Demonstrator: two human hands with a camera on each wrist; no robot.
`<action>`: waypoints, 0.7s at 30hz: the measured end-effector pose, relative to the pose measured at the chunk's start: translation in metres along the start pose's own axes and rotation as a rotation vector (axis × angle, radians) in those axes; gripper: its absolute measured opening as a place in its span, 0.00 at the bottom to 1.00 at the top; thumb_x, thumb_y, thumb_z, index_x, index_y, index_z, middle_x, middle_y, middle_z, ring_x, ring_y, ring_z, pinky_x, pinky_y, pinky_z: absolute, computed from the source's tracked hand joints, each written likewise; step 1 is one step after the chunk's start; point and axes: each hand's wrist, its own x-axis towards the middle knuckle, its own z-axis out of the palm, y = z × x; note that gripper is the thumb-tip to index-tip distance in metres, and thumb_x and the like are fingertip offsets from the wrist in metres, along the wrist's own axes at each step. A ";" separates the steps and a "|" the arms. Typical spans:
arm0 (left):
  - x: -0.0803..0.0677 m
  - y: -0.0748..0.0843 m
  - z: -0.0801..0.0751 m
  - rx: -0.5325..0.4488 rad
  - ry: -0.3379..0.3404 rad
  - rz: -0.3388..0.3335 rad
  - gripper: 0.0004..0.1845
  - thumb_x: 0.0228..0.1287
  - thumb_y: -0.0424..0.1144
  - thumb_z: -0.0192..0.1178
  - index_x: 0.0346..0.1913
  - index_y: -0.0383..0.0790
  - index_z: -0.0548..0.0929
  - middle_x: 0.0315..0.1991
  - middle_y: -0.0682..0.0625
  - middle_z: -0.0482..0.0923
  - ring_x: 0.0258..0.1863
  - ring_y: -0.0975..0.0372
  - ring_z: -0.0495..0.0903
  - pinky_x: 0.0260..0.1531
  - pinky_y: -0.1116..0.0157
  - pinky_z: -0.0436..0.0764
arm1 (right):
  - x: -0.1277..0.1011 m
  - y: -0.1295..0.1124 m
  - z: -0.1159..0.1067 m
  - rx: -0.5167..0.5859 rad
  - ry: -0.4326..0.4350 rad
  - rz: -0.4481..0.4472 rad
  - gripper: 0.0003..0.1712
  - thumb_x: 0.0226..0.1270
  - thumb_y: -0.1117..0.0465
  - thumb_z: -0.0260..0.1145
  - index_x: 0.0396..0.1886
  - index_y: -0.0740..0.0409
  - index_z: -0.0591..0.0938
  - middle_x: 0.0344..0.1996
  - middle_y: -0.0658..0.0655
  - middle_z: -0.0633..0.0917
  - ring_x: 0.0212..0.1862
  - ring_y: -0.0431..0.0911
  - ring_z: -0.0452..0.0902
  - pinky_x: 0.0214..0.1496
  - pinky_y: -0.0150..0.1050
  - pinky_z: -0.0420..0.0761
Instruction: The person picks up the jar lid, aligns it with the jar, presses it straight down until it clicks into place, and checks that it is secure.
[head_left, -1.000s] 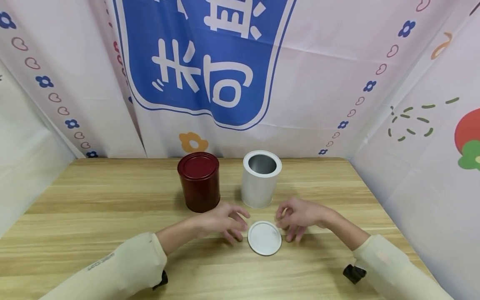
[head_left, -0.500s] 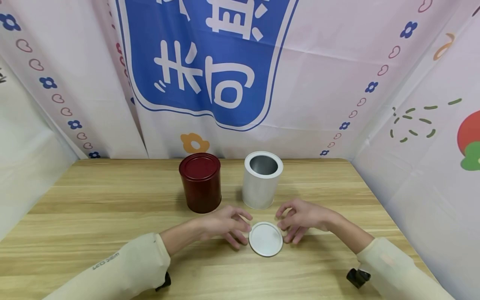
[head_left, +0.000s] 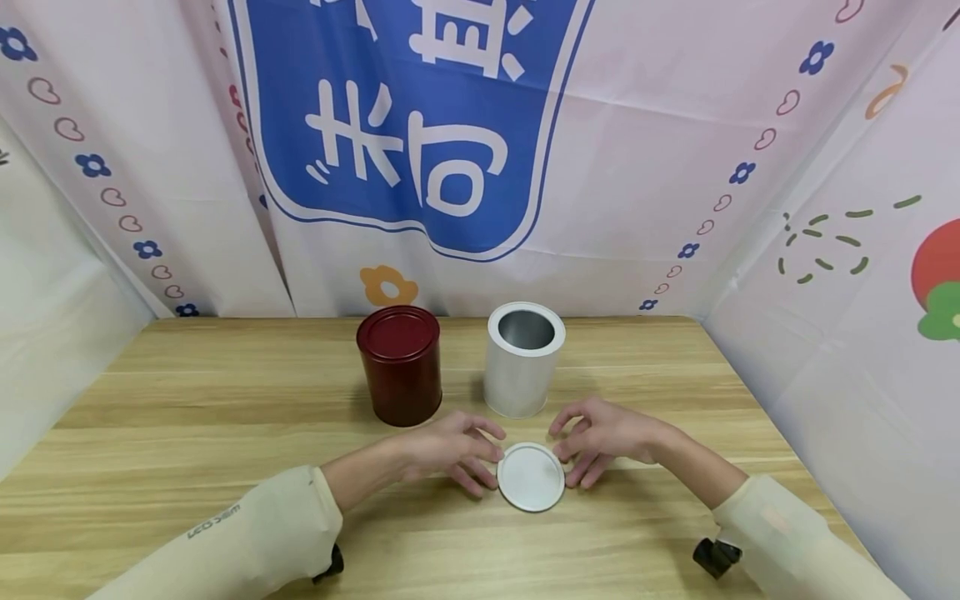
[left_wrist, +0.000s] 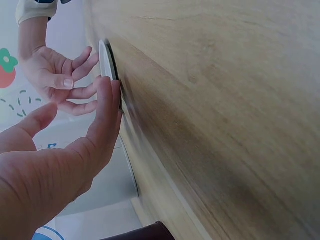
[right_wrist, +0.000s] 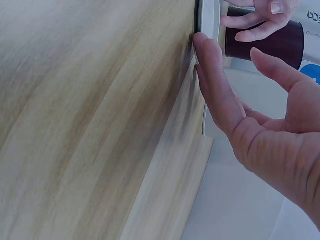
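Observation:
A white round lid [head_left: 531, 477] lies flat on the wooden table [head_left: 187, 433], in front of an open silver tin [head_left: 523, 358]. My left hand [head_left: 459, 450] rests at the lid's left rim with straight fingers, its fingertips [left_wrist: 107, 92] against the lid's edge [left_wrist: 106, 57]. My right hand [head_left: 592, 442] mirrors it at the right rim, its straight fingers [right_wrist: 212, 75] reaching to the lid [right_wrist: 209, 17]. Neither hand grips anything. A dark red tin [head_left: 399, 364] with its lid on stands left of the silver tin, just beyond my left hand.
Printed fabric walls [head_left: 420, 150] close in the table at the back and on both sides. The table's right edge [head_left: 757, 417] lies close to my right forearm. Bare wood stretches to the left of the red tin.
Both hands have drawn in slightly, bringing their fingertips to the lid's rim. The lid and the two tins have stayed in place.

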 end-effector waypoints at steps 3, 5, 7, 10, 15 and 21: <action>0.000 0.000 0.001 -0.010 0.004 -0.004 0.26 0.73 0.30 0.58 0.68 0.21 0.66 0.52 0.32 0.80 0.44 0.45 0.88 0.43 0.53 0.90 | 0.000 0.000 0.001 0.006 0.002 0.002 0.24 0.70 0.67 0.68 0.60 0.74 0.72 0.38 0.67 0.84 0.36 0.57 0.90 0.37 0.46 0.90; 0.000 0.001 0.001 -0.011 0.009 -0.010 0.26 0.73 0.30 0.58 0.68 0.21 0.66 0.52 0.32 0.80 0.43 0.45 0.88 0.43 0.53 0.90 | 0.000 0.001 0.001 0.011 0.002 0.004 0.24 0.70 0.66 0.68 0.60 0.74 0.72 0.38 0.67 0.85 0.36 0.57 0.90 0.37 0.46 0.90; 0.000 0.001 0.002 -0.011 0.017 -0.019 0.25 0.74 0.30 0.58 0.68 0.22 0.67 0.51 0.32 0.81 0.42 0.47 0.89 0.43 0.53 0.90 | 0.000 0.001 0.001 0.015 0.000 0.006 0.25 0.70 0.66 0.68 0.60 0.74 0.72 0.38 0.68 0.85 0.35 0.57 0.90 0.37 0.46 0.90; 0.001 0.002 0.003 -0.012 0.034 -0.036 0.24 0.74 0.30 0.57 0.67 0.23 0.68 0.49 0.33 0.82 0.40 0.49 0.89 0.42 0.54 0.90 | 0.000 0.000 0.002 0.018 -0.004 0.007 0.25 0.70 0.66 0.68 0.60 0.74 0.72 0.38 0.68 0.85 0.35 0.56 0.90 0.37 0.46 0.90; 0.003 0.001 0.004 -0.021 0.053 -0.050 0.23 0.74 0.30 0.57 0.67 0.24 0.69 0.47 0.33 0.84 0.38 0.51 0.89 0.41 0.55 0.90 | -0.001 0.001 0.002 0.029 0.010 0.008 0.24 0.69 0.67 0.68 0.59 0.74 0.72 0.38 0.69 0.85 0.34 0.56 0.90 0.36 0.46 0.90; 0.004 0.000 0.004 -0.033 0.063 -0.047 0.22 0.74 0.30 0.56 0.66 0.23 0.69 0.46 0.33 0.84 0.35 0.53 0.88 0.39 0.56 0.90 | 0.000 0.002 0.002 0.038 0.020 0.011 0.23 0.69 0.68 0.68 0.59 0.74 0.73 0.37 0.69 0.85 0.34 0.56 0.90 0.36 0.46 0.90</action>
